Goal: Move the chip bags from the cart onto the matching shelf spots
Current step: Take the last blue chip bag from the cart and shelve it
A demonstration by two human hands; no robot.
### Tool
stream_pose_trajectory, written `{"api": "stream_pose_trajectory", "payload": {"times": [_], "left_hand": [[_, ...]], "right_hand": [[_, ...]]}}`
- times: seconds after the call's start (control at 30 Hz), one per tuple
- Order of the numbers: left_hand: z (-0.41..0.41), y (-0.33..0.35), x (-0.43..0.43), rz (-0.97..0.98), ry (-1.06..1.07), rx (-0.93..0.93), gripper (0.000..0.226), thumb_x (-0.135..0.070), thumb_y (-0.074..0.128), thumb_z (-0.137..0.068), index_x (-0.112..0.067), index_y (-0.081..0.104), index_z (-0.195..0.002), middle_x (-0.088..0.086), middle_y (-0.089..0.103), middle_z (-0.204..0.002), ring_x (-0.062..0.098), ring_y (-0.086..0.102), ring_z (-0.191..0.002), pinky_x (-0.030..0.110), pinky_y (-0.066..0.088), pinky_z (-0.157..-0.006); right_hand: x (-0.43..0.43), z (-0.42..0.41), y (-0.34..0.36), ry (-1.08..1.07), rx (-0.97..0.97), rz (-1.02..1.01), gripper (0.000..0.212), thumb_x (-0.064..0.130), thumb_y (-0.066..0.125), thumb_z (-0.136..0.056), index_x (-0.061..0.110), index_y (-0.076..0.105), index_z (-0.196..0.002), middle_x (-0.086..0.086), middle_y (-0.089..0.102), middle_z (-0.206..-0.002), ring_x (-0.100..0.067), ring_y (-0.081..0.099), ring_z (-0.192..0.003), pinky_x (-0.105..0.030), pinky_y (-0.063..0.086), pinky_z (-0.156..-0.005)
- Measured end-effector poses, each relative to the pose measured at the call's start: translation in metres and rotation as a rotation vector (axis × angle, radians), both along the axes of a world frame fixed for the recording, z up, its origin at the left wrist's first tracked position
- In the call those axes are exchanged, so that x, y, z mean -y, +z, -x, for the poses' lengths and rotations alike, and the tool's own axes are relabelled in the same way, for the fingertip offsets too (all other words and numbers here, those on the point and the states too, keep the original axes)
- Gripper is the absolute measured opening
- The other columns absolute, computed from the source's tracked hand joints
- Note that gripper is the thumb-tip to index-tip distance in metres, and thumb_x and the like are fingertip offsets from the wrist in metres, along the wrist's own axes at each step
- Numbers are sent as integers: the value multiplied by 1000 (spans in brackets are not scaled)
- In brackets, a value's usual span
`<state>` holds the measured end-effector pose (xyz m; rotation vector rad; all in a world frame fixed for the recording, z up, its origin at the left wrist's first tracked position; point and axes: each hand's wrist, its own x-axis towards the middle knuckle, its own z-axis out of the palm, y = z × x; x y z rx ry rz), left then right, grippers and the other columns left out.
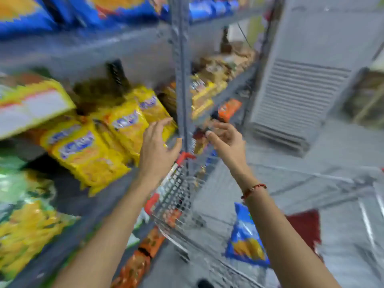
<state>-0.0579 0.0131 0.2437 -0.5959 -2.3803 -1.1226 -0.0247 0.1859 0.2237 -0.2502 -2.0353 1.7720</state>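
The picture is blurred by motion. My left hand (159, 146) is raised with its fingers spread, empty, just right of the yellow chip bags (91, 150) on the middle shelf. My right hand (225, 138) is also empty with fingers apart, held in front of the grey shelf post (181, 80). Below them is the wire cart (178, 196) with red corner trim. A blue and yellow chip bag (247, 240) lies in the cart under my right forearm, with a dark red bag (305, 227) beside it. Blue bags (99, 11) fill the top shelf.
Green and yellow bags (22, 215) sit on the shelf at lower left. Orange packets (143, 252) line the bottom shelf beside the cart. More yellow and orange packets (207, 94) stand on the right bay. A grey louvred unit (297, 96) stands on the floor at right.
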Motion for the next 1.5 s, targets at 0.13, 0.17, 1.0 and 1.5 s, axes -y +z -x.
{"api": "stream_pose_trajectory", "payload": {"times": [0.13, 0.17, 1.0, 1.5], "left_hand": [[-4, -90, -57, 157, -200, 300, 47, -13, 68, -74, -3, 55, -118, 19, 58, -112, 34, 54, -107, 27, 34, -89], [-7, -111, -69, 194, -244, 356, 48, -13, 69, -74, -2, 55, -118, 21, 58, -114, 35, 54, -109, 26, 32, -91], [-56, -420, -195, 631, -319, 1425, 101, -41, 75, -69, -12, 16, -146, 14, 30, -151, 33, 31, -136, 47, 28, -110], [-59, -436, -185, 331, -340, 1813, 55, -19, 82, -61, -15, 60, -112, 1, 64, -116, 20, 61, -104, 33, 46, -97]], "right_hand": [[-59, -42, -99, -173, 308, 51, 29, 14, 70, -81, 4, 58, -106, 6, 55, -70, -3, 54, -59, -14, 44, -52], [-73, -53, -127, -207, 387, 61, 28, 12, 69, -83, 3, 58, -107, 5, 54, -71, -7, 53, -61, -13, 43, -50], [-161, -145, -392, -329, 1122, 218, 83, 41, 82, -66, 8, 41, -130, -13, 56, -131, -29, 53, -122, -45, 44, -104], [-171, -141, -423, -150, 1050, 434, 91, 36, 95, -43, 2, 55, -117, -13, 70, -116, -20, 69, -94, -30, 59, -75]]}}
